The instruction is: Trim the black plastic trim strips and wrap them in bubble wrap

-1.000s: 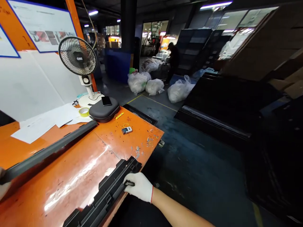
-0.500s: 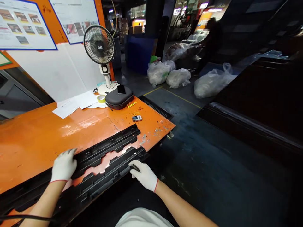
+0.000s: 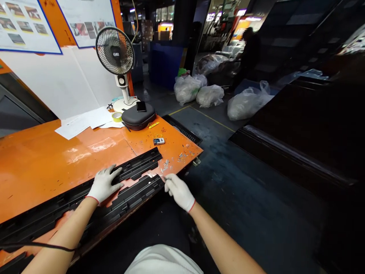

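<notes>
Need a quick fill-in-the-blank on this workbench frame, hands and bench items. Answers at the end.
1. The gloved hand spread over the far black strip is the person's ____ one.
2. The right hand, by the end of the near black strip, wears a glove colored ____.
3. The tabletop is mainly ____ in color.
4. The white-based appliance standing behind the dark case is a ____.

Missing words: left; white; orange; fan.

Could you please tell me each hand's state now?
White-gloved left hand: open, on the farther long black plastic strip.
White-gloved right hand: curled closed; any held item unclear.
</notes>
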`<state>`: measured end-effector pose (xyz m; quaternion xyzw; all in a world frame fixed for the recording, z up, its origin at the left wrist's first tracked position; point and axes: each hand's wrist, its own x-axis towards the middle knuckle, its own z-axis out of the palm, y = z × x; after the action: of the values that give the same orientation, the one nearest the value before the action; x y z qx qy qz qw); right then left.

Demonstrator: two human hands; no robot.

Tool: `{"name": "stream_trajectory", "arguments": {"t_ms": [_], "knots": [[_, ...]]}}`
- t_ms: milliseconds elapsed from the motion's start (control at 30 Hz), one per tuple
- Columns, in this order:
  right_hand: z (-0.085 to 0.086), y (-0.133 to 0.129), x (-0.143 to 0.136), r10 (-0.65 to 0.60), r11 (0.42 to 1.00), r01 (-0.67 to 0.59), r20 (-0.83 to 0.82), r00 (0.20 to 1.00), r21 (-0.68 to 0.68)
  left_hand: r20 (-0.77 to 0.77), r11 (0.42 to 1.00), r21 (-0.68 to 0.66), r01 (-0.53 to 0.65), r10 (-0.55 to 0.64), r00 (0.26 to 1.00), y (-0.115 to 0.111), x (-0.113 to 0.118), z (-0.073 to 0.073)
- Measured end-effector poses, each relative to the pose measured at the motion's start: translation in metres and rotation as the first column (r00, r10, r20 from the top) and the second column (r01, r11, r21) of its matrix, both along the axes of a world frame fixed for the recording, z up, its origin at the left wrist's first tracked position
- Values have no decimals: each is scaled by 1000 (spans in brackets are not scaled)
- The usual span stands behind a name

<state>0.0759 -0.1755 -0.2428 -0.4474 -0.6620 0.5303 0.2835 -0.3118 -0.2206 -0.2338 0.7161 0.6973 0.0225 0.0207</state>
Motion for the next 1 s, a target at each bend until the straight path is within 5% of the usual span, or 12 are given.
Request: {"name": "stream_trajectory", "arguments": {"t_ms": [133,233,367,1000], "knots": [[4,76,22,-103,966,14,335,937,259,15,999,53,-13,12,1000,-4,5,-3],[13,127,19,-58,902,-202,572,818,381,39,998,63,-16,13,999,-4,7,-2],[18,166,3,65,828,-456,750,658,327,49,997,69,-18,14,999,-4,7,-3],[7,188,-12,129,751,-612,854,504,248,28,997,82,-9,7,1000,-4,6,-9]]}}
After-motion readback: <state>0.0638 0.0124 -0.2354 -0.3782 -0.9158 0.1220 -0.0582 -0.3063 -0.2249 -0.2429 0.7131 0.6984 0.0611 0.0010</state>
